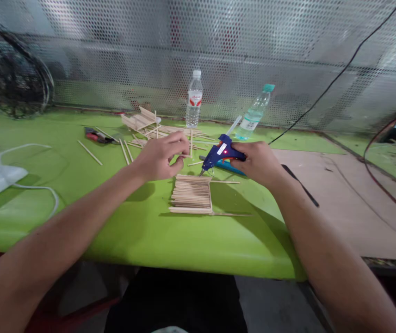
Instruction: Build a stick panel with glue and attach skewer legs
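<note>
My right hand [258,159] grips a blue hot glue gun [220,151] with a small red light lit on its side. The gun's nozzle points down at the upper edge of a flat panel of wooden sticks [191,194] lying side by side on the table. Two longer sticks extend from the panel to the right. Above and left of the panel, my left hand [166,156] pinches a thin wooden stick [185,156] between thumb and fingers. Another stick [191,142] stands upright at its end; whether the two are joined I cannot tell.
Loose sticks [184,132] and a small stick-built frame [141,120] lie behind my left hand. Pliers [95,135] rest left. Two bottles, one upright [194,99] and one tilted [255,113], stand at the back. A white power strip [0,180] is far left, a wooden board [323,185] right.
</note>
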`<action>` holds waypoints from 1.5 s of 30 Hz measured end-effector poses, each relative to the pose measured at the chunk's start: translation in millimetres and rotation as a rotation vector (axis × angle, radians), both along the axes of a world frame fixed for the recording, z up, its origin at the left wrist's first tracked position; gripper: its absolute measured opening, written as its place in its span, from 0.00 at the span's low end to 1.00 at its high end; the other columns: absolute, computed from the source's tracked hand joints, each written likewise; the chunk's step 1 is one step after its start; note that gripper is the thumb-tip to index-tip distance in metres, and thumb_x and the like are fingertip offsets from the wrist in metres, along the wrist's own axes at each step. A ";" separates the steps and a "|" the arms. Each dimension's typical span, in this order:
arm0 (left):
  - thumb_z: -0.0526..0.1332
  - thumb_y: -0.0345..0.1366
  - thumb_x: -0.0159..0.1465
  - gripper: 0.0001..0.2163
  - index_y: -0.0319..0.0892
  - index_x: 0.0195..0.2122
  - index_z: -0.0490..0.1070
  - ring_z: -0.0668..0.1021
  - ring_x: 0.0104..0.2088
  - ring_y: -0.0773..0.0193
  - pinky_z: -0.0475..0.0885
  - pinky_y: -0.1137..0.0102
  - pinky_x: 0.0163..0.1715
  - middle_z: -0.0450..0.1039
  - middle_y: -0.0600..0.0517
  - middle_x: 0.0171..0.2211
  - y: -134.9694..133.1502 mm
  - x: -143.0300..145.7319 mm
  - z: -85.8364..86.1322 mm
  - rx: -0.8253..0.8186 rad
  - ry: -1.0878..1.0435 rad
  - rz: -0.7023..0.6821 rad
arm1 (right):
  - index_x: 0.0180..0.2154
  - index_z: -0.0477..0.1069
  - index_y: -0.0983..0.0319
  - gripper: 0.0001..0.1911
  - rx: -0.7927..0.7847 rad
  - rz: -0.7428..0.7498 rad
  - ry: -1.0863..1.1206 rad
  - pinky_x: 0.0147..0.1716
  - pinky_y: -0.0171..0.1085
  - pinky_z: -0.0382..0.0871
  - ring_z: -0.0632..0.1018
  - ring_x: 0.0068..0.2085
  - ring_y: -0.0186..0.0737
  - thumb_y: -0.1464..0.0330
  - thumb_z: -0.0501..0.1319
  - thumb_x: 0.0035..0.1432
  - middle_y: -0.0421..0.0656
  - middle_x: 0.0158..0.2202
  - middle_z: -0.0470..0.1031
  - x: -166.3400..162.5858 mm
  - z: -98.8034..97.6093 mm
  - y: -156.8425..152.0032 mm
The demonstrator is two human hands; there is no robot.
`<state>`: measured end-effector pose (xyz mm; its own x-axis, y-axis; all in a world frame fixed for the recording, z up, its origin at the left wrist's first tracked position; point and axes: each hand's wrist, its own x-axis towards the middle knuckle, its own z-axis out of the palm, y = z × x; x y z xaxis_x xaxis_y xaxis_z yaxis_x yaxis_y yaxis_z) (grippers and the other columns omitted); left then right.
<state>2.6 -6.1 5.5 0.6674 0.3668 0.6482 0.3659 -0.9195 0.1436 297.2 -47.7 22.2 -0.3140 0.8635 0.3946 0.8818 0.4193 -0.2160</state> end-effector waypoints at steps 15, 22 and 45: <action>0.60 0.23 0.58 0.05 0.39 0.33 0.69 0.63 0.19 0.78 0.57 0.75 0.19 0.75 0.51 0.38 2.6 -1.9 0.5 0.121 -0.062 -0.053 | 0.30 0.75 0.61 0.05 -0.033 -0.024 0.009 0.27 0.38 0.52 0.65 0.23 0.36 0.69 0.60 0.50 0.40 0.22 0.69 7.8 3.2 1.2; 0.59 0.24 0.59 0.05 0.40 0.34 0.70 0.64 0.20 0.77 0.59 0.74 0.21 0.75 0.50 0.39 6.2 -3.5 -3.0 0.119 -0.082 -0.062 | 0.30 0.75 0.60 0.05 -0.042 -0.044 0.007 0.25 0.37 0.52 0.65 0.22 0.37 0.69 0.60 0.50 0.39 0.20 0.68 11.6 3.8 1.5; 0.59 0.22 0.59 0.07 0.40 0.35 0.68 0.65 0.21 0.75 0.59 0.74 0.20 0.74 0.51 0.38 8.3 -4.8 -2.6 0.169 -0.082 -0.064 | 0.32 0.76 0.60 0.06 -0.095 -0.109 -0.042 0.25 0.37 0.53 0.67 0.22 0.37 0.69 0.62 0.50 0.40 0.22 0.71 19.2 8.2 2.1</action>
<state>-2.2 2.3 2.9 0.6279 0.2067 0.7503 0.2992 -0.9541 0.0124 316.4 -45.6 30.4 -0.2305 0.9263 0.2982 0.9301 0.2998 -0.2123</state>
